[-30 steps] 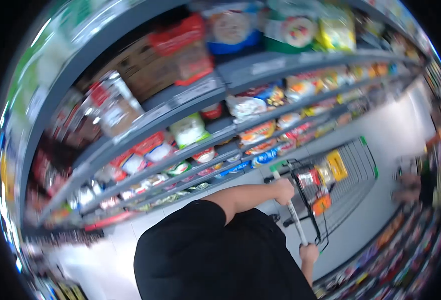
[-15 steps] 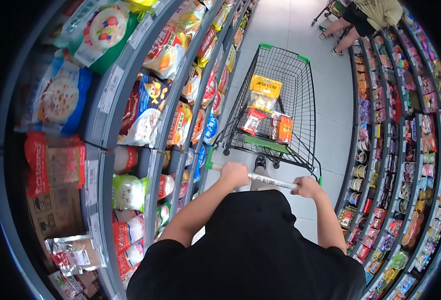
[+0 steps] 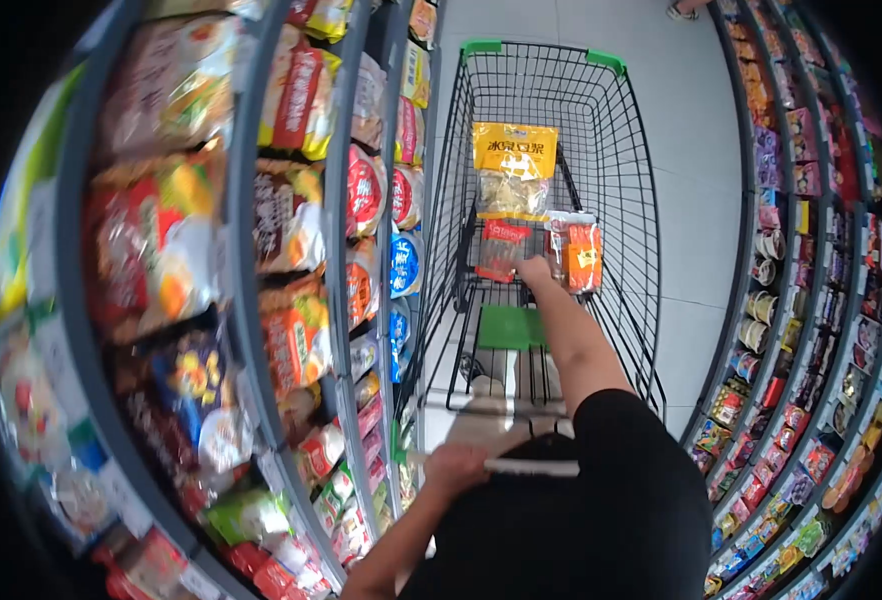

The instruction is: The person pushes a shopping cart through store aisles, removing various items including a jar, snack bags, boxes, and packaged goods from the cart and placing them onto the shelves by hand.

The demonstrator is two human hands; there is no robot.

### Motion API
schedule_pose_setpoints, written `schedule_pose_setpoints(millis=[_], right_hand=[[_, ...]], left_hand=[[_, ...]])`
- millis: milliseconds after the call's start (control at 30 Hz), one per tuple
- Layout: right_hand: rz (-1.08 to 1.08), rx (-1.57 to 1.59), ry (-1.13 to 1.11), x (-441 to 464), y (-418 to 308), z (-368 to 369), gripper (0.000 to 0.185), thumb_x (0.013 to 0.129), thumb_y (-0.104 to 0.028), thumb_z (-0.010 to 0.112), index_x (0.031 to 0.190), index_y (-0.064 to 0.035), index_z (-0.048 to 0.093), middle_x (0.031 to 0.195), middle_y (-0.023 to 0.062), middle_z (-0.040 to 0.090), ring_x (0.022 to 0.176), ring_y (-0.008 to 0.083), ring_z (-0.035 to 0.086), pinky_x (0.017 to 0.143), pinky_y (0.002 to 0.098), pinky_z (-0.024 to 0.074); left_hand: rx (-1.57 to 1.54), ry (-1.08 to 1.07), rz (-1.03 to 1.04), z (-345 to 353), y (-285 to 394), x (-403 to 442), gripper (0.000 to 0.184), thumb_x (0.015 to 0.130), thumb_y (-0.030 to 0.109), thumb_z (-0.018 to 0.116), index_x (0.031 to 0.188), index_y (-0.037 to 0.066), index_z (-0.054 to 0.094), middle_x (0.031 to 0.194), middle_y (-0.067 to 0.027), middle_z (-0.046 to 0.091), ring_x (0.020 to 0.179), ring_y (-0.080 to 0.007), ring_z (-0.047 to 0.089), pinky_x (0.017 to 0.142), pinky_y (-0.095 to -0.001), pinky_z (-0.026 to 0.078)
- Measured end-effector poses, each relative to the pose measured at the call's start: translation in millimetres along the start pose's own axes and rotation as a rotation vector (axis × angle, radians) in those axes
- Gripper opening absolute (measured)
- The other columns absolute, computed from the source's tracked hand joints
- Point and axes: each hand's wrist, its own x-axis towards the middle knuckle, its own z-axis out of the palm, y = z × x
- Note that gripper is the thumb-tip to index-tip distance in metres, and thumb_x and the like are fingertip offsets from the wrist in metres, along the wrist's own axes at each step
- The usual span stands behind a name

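Observation:
My left hand (image 3: 456,467) is closed around the white shopping cart handle (image 3: 531,467). My right arm reaches forward into the black wire cart (image 3: 646,170). There, my right hand (image 3: 534,270) has its fingers curled at the lower right corner of a flat red packet (image 3: 502,248) with a clear window; the fingertips are partly hidden. Just right of that hand lies an orange-and-red pack (image 3: 583,255). Behind the red packet, a large yellow bag (image 3: 516,150) with a see-through lower half rests in the cart.
Shelves of bagged foods (image 3: 291,200) line the left side, close to the cart. On the right, another shelf holds small snacks and cups (image 3: 761,305). Grey tiled floor (image 3: 701,230) runs between. Another person's foot (image 3: 683,10) shows at the far top.
My right hand has left the handle and moved forward into the cart to the red packet. My left hand stays on the handle. The view has tilted and come closer to the cart.

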Motion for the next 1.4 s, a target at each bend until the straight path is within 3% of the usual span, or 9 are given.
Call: schedule_pose_setpoints(millis=[67, 167, 400, 500, 867, 1067, 1200, 1267, 1400], right_hand=[[-0.043, -0.141, 0.191, 44, -5, 28, 0.051, 0.079, -0.036, 0.091, 0.108, 0.0016, 0.075, 0.096, 0.0160, 0.080, 0.087, 0.0232, 0.079, 0.080, 0.0345, 0.0612], [0.189, 0.242, -0.077, 110, 25, 89, 0.083, 0.066, -0.043, 0.097, 0.128, 0.0046, 0.068, 0.128, 0.0251, 0.077, 0.118, 0.0342, 0.076, 0.101, 0.0419, 0.0596], [0.311, 0.095, 0.215, 29, -54, 50, 0.068, 0.067, -0.040, 0.098, 0.117, 0.0007, 0.076, 0.123, 0.0209, 0.079, 0.115, 0.0333, 0.077, 0.101, 0.0425, 0.0590], [0.225, 0.213, -0.124, 16, -67, 25, 0.072, 0.069, -0.041, 0.096, 0.128, -0.0062, 0.076, 0.127, 0.0164, 0.078, 0.120, 0.0332, 0.075, 0.104, 0.0426, 0.0574], [-0.221, 0.707, -0.057, -33, -60, -89, 0.044, 0.079, -0.008, 0.091, 0.119, -0.0005, 0.073, 0.114, 0.0119, 0.078, 0.103, 0.0224, 0.076, 0.093, 0.0372, 0.0608], [-0.499, 1.058, -0.378, -234, -145, -252, 0.047, 0.089, 0.003, 0.083, 0.132, 0.0008, 0.065, 0.123, 0.0124, 0.078, 0.107, 0.0211, 0.078, 0.097, 0.0373, 0.0632], [-0.652, 1.092, -0.352, -395, -176, -312, 0.049, 0.090, 0.002, 0.084, 0.134, 0.0012, 0.064, 0.123, 0.0133, 0.078, 0.109, 0.0218, 0.077, 0.098, 0.0380, 0.0632], [-0.754, 1.059, -0.300, -465, -174, -317, 0.048, 0.090, 0.000, 0.084, 0.134, 0.0013, 0.064, 0.122, 0.0138, 0.078, 0.109, 0.0210, 0.077, 0.098, 0.0380, 0.0629], [-0.879, 1.037, -0.289, -552, -158, -293, 0.050, 0.092, 0.002, 0.081, 0.138, 0.0027, 0.062, 0.124, 0.0128, 0.078, 0.111, 0.0193, 0.076, 0.099, 0.0374, 0.0614]], left_hand=[[-0.001, -0.105, -0.020, -7, 3, 3, 0.024, 0.076, 0.040, 0.083, 0.075, 0.022, 0.067, 0.062, 0.0000, 0.062, 0.052, -0.0234, 0.066, 0.049, -0.0418, 0.049], [-0.099, -0.179, -0.030, -22, 3, 18, 0.018, 0.079, 0.035, 0.082, 0.078, 0.022, 0.069, 0.060, 0.0026, 0.057, 0.051, -0.0189, 0.063, 0.048, -0.0378, 0.045], [0.052, 0.014, 0.033, -31, 5, 30, 0.018, 0.074, 0.030, 0.082, 0.075, 0.024, 0.066, 0.059, 0.0062, 0.051, 0.050, -0.0135, 0.057, 0.048, -0.0325, 0.037], [0.012, -0.030, 0.016, -37, 6, 36, 0.020, 0.069, 0.031, 0.084, 0.075, 0.027, 0.065, 0.059, 0.0066, 0.052, 0.051, -0.0147, 0.058, 0.049, -0.0333, 0.037], [0.081, -0.187, -0.100, -55, 2, 43, 0.021, 0.071, 0.035, 0.086, 0.082, 0.022, 0.074, 0.076, -0.0007, 0.073, 0.072, -0.0239, 0.074, 0.065, -0.0426, 0.057], [0.048, -0.391, -0.165, -110, 6, 70, 0.043, 0.082, 0.046, 0.085, 0.105, 0.010, 0.078, 0.102, -0.0140, 0.079, 0.095, -0.0329, 0.077, 0.082, -0.0451, 0.062], [-0.696, -0.070, -0.175, -173, 17, 82, 0.062, 0.098, 0.032, 0.080, 0.148, 0.003, 0.059, 0.141, -0.0166, 0.068, 0.130, -0.0275, 0.068, 0.109, -0.0405, 0.054], [-1.285, 0.122, -0.059, -205, 29, 98, 0.063, 0.101, 0.024, 0.080, 0.153, 0.002, 0.053, 0.138, -0.0152, 0.070, 0.131, -0.0230, 0.066, 0.108, -0.0382, 0.054], [-1.390, 0.131, 0.108, -276, 62, 102, 0.058, 0.100, 0.017, 0.081, 0.149, -0.003, 0.055, 0.136, -0.0142, 0.071, 0.126, -0.0170, 0.067, 0.105, -0.0331, 0.055]])
